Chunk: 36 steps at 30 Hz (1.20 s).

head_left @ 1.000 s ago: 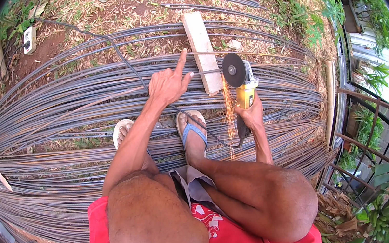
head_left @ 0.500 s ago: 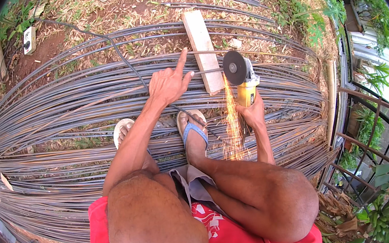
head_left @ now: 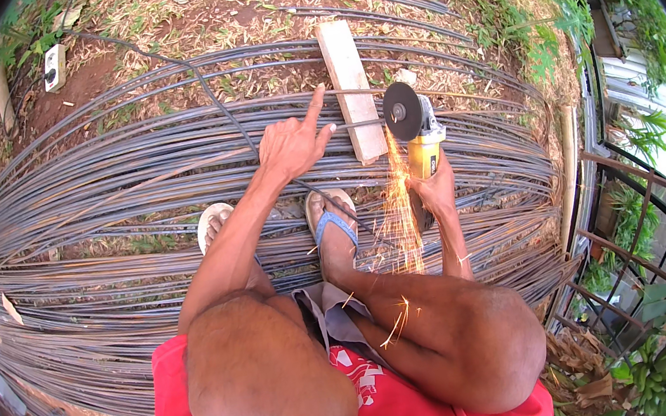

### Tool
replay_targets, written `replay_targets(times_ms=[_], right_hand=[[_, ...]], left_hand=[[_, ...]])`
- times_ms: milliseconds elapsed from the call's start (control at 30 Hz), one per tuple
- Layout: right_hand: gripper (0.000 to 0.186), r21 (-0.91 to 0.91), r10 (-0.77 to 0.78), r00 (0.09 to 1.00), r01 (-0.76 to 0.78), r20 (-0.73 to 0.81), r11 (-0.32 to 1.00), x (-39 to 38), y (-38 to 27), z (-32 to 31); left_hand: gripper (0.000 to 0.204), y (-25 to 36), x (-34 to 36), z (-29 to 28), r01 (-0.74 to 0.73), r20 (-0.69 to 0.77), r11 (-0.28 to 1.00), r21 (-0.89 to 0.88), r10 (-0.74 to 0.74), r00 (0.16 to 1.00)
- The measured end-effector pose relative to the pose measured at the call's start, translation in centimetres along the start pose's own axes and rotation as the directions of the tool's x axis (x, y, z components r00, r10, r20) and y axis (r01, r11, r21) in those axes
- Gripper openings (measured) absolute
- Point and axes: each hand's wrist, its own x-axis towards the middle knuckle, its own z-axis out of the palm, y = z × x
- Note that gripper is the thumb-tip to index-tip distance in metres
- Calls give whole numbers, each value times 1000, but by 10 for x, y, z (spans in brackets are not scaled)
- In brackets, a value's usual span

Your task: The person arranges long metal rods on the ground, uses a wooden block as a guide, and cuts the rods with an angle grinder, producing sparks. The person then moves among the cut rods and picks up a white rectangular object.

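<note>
Right fingers [head_left: 421,186] wrap around the yellow grinder [head_left: 425,157].

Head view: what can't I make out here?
In the head view:
Left hand: its underside faces away, so any hold on the bar is unclear.
Grinder: the right hand covers part of its body.
Disc: it blocks the cut, so the depth cannot be told.
Left sandal: its heel is behind the left forearm.
Rods: left ends blur into the picture's dark rim.

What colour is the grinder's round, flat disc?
The round, flat disc is nearly black, as the head view shows.
</note>
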Motion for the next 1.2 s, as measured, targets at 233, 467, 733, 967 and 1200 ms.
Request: replay_targets(times_ms=[233, 467, 733, 967, 1200], right_hand=[[64, 36, 81, 995, -83, 50, 996, -23, -3, -10], [60, 86, 63, 998, -65, 25, 994, -10, -7, 3], [65, 87, 49, 998, -53, 40, 995, -15, 9, -4], [62, 127, 84, 996, -88, 35, 988, -28, 6, -3], [65, 110, 74, 997, -75, 20, 991, -10, 3, -6]], left_hand=[[81, 0, 0, 2, 4, -14, 1000, -9, -4, 1000], [80, -3, 0, 1, 8, -14, 1000, -9, -8, 1000], [80, 3, 1, 0, 6, 12, 1000, -6, -6, 1000], [81, 0, 1, 3, 7, 0, 1000, 1, -7, 1000], [80, 5, 2, 0, 1, 16, 1000, -9, -1, 1000]])
